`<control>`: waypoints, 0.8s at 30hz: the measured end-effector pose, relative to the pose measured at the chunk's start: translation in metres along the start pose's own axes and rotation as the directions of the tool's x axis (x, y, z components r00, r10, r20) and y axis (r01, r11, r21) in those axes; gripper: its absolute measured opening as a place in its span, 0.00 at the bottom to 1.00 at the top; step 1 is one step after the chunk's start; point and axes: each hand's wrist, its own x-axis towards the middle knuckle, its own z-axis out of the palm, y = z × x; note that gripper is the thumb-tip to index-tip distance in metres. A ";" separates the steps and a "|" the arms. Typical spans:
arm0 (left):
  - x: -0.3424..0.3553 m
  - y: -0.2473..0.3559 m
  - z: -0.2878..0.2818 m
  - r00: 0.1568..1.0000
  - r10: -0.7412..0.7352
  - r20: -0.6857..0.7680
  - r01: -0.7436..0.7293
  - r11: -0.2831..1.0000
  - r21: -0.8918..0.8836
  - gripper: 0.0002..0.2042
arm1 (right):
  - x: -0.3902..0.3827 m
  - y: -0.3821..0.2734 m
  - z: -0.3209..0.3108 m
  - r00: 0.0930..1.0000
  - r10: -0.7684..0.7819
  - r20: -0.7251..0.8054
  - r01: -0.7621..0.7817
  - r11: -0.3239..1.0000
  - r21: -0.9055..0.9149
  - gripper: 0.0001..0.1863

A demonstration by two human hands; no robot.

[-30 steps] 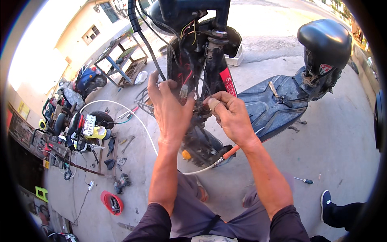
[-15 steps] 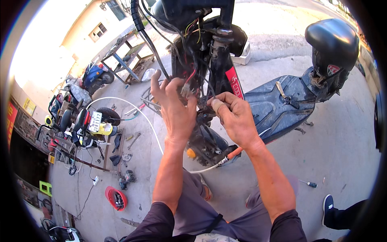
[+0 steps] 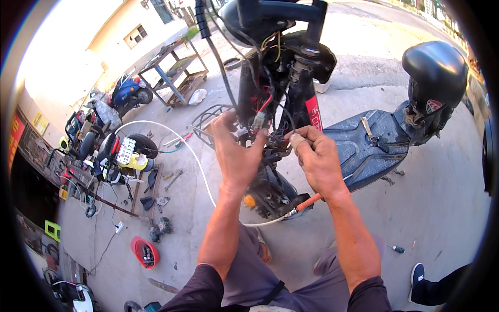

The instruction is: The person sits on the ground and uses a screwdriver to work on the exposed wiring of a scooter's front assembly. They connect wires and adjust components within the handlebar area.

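The front of a black scooter (image 3: 248,86) stands opened up before me, its wiring bare. My left hand (image 3: 236,158) is closed around part of the wiring bundle (image 3: 267,143); its fingertips are partly hidden behind the wires. Beside its thumb hangs a pale plug connector (image 3: 258,120) with red wires (image 3: 265,103) running up from it. My right hand (image 3: 318,158) pinches the end of a thin dark wire between thumb and forefinger, just right of the bundle. Something tan wraps its thumb. Yellow wires (image 3: 278,47) dangle higher up.
An orange-ended white hose (image 3: 306,202) passes by the scooter's front. The footboard (image 3: 374,151) and black seat (image 3: 436,67) extend right. On the ground lie a screwdriver (image 3: 397,249) and a red bowl (image 3: 145,253) of metal parts. Another person's shoe (image 3: 416,281) shows at lower right.
The view has shifted, so the scooter sits lower and further right. My left hand's raised fingers have curled down toward the wiring. My right hand keeps its pinch.
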 end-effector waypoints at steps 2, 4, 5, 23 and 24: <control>-0.005 0.000 -0.002 0.990 -0.137 0.024 0.139 0.984 -0.113 0.32 | 0.002 0.006 -0.002 1.000 -0.004 -0.006 0.004 1.000 0.025 0.10; -0.008 0.004 -0.009 0.949 -0.292 0.117 0.311 0.927 -0.208 0.31 | 0.002 0.005 -0.004 0.999 0.034 -0.011 -0.034 0.998 0.046 0.09; -0.010 0.000 -0.009 0.954 -0.285 0.099 0.301 0.908 -0.290 0.27 | 0.001 0.002 -0.002 0.999 0.045 -0.022 -0.043 0.998 0.047 0.09; -0.015 -0.021 -0.025 0.820 -0.423 0.386 0.570 0.671 -0.474 0.15 | 0.004 -0.002 0.002 0.999 0.033 -0.005 -0.032 0.999 0.025 0.10; -0.015 -0.020 -0.025 0.824 -0.421 0.380 0.565 0.672 -0.479 0.16 | 0.004 -0.003 0.002 0.999 0.034 -0.014 -0.034 0.999 0.017 0.10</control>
